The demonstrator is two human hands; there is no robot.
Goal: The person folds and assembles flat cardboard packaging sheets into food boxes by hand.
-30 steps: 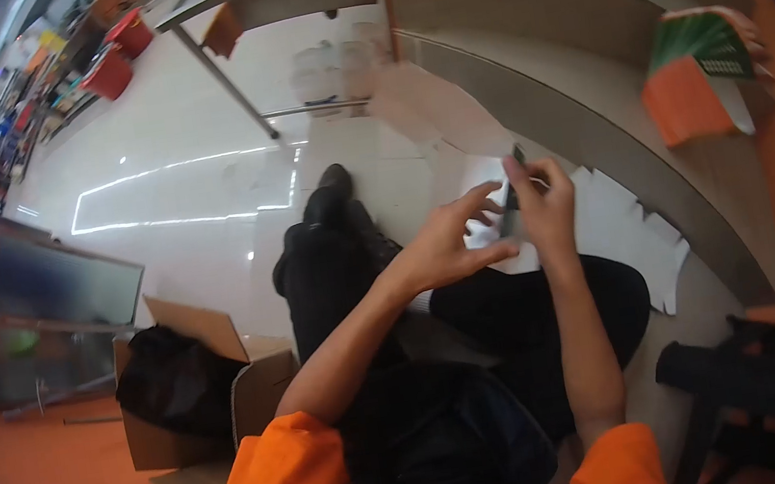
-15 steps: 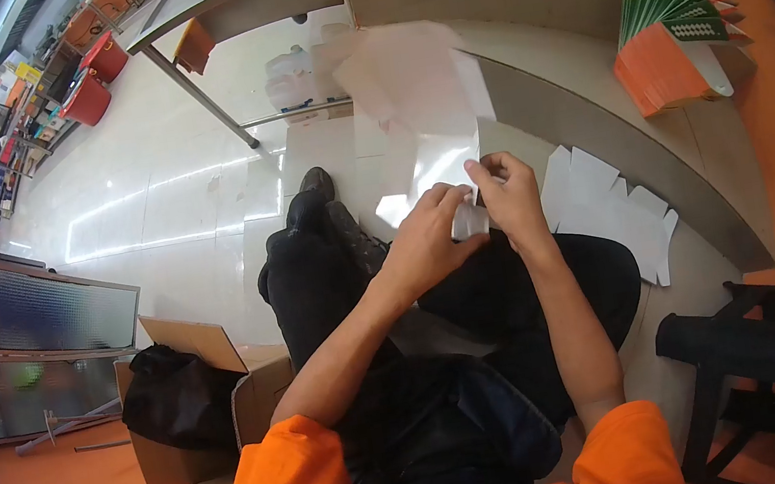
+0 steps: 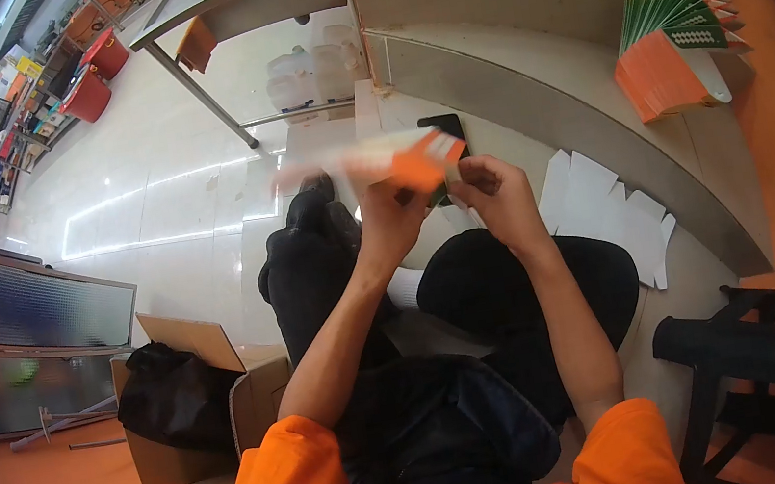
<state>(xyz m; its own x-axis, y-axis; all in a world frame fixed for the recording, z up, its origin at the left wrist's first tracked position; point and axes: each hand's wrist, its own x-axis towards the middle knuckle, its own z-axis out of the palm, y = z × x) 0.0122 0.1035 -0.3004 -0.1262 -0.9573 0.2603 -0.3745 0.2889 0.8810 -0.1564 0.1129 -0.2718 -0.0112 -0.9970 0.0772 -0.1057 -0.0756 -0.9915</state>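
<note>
An orange and white sheet of card, smeared by motion, hangs in front of my fingers. My left hand is closed on its near edge. At the card's right end my right hand has thumb and fingers curled together; whether it grips the card is hard to see. A black phone-like object lies on the floor behind the card, partly covered. White flat cut cards lie right of my knee.
A stack of orange and green folded cards lies at the right. A black stool stands at lower right. An open cardboard box with a black bag is at my left. A metal-legged table stands ahead.
The card has turned from its white side to show orange and swung lower and left. The black object behind it has come into view. My left hand has moved slightly left.
</note>
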